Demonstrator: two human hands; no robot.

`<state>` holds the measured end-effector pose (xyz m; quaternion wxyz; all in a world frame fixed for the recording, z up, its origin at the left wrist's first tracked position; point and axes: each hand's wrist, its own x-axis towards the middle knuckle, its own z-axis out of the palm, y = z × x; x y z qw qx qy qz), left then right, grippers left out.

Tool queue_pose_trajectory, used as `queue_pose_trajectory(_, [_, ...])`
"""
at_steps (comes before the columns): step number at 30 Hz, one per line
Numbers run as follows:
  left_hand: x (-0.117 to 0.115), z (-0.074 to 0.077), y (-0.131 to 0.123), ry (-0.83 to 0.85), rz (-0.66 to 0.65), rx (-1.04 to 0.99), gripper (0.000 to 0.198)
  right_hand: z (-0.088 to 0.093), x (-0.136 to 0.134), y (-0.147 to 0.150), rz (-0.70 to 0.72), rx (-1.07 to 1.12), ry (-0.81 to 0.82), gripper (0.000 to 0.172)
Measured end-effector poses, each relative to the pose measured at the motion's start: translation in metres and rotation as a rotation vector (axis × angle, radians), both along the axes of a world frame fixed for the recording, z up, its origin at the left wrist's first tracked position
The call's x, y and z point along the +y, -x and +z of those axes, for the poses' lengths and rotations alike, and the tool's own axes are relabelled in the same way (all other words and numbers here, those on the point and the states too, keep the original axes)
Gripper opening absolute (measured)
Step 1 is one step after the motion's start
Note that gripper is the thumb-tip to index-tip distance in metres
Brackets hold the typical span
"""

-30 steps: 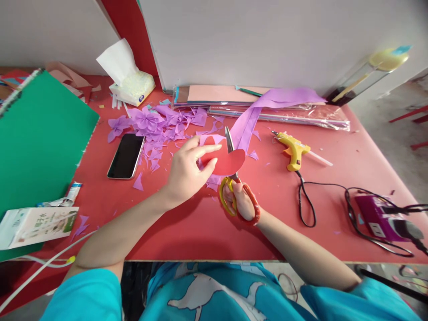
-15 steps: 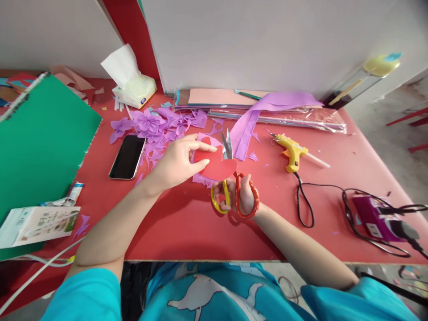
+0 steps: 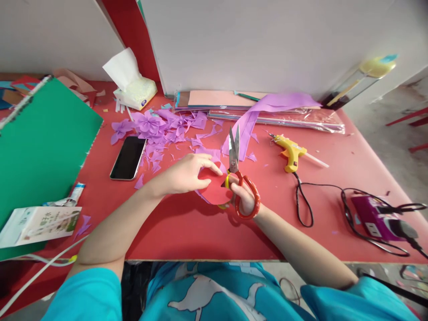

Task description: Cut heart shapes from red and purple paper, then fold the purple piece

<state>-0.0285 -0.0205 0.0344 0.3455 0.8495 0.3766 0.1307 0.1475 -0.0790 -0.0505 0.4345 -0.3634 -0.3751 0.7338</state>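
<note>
A rounded piece of red paper (image 3: 216, 192) lies in front of me over purple paper, part of which shows at its lower left edge. My left hand (image 3: 187, 176) holds the red paper at its left side, with the thumb and fingers curled over its surface. Scissors (image 3: 235, 156) with one red and one yellow handle are in my right hand (image 3: 244, 196). Their slightly parted blades point away from me, clear of the red paper. The right fingers are at the paper's right edge; whether they also pinch it I cannot tell.
Purple paper flowers and scraps (image 3: 150, 127) lie beyond my left hand, near a phone (image 3: 129, 158). A purple strip (image 3: 247, 125) rests across wrapped paper sheets (image 3: 284, 118). To the right are a yellow glue gun (image 3: 292, 151) and a corded purple power strip (image 3: 371, 216); a green board (image 3: 47, 147) stands left.
The scissors have come out of the red paper's edge, their blades now beside it. Both hands and the paper have moved a little toward me, and the paper has turned.
</note>
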Motion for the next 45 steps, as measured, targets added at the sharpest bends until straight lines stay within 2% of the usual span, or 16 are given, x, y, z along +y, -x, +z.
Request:
queue_pose_trajectory(3, [-0.003,-0.002,-0.004,-0.011,-0.064,0.041,0.037,0.001,0.002,-0.001,-0.093,-0.098,-0.023,0.029])
queue_pose_trajectory(7, [-0.004,-0.003,-0.007,0.018,-0.096,0.080,0.040,0.002,0.003,-0.002,-0.161,-0.199,-0.033,0.030])
queue_pose_trajectory(12, [-0.002,-0.005,-0.006,0.051,-0.102,0.034,0.039,-0.002,0.002,-0.001,-0.211,-0.261,-0.155,0.031])
queue_pose_trajectory(15, [0.002,-0.013,-0.004,0.115,-0.011,-0.075,0.042,-0.006,0.004,0.000,-0.290,-0.276,-0.187,0.029])
queue_pose_trajectory(18, [0.004,-0.023,-0.006,0.189,0.167,-0.186,0.058,-0.011,0.008,0.001,-0.408,-0.274,-0.184,0.028])
queue_pose_trajectory(20, [0.004,-0.030,-0.011,0.301,0.315,-0.232,0.062,-0.013,0.010,0.001,-0.467,-0.270,-0.168,0.029])
queue_pose_trajectory(22, [0.003,-0.037,-0.017,0.468,0.425,-0.362,0.049,-0.015,0.011,0.000,-0.507,-0.261,-0.143,0.028])
queue_pose_trajectory(24, [0.001,-0.043,-0.024,0.721,0.513,-0.493,0.034,-0.016,0.013,-0.001,-0.534,-0.257,-0.125,0.027])
queue_pose_trajectory(25, [-0.001,-0.046,-0.027,0.851,0.541,-0.539,0.032,-0.016,0.013,-0.001,-0.546,-0.260,-0.123,0.027])
queue_pose_trajectory(26, [-0.003,-0.049,-0.030,0.945,0.500,-0.593,0.029,-0.015,0.013,-0.002,-0.557,-0.267,-0.125,0.027])
queue_pose_trajectory(28, [-0.006,-0.052,-0.034,0.986,0.466,-0.701,0.029,-0.016,0.013,-0.002,-0.575,-0.284,-0.132,0.027])
queue_pose_trajectory(33, [-0.010,-0.057,-0.036,0.836,0.424,-0.720,0.036,-0.022,0.013,-0.003,-0.578,-0.253,-0.153,0.025])
queue_pose_trajectory(36, [-0.011,-0.058,-0.035,0.593,0.489,-0.529,0.040,-0.026,0.012,-0.004,-0.549,-0.244,-0.173,0.023])
queue_pose_trajectory(38, [-0.013,-0.057,-0.034,0.392,0.476,-0.420,0.036,-0.026,0.012,-0.004,-0.541,-0.242,-0.171,0.022])
queue_pose_trajectory(42, [-0.017,-0.057,-0.034,-0.002,0.416,-0.410,0.039,-0.022,0.012,-0.003,-0.561,-0.250,-0.145,0.026])
queue_pose_trajectory(45, [-0.019,-0.059,-0.034,-0.034,0.417,-0.418,0.044,-0.019,0.012,-0.001,-0.579,-0.265,-0.136,0.027])
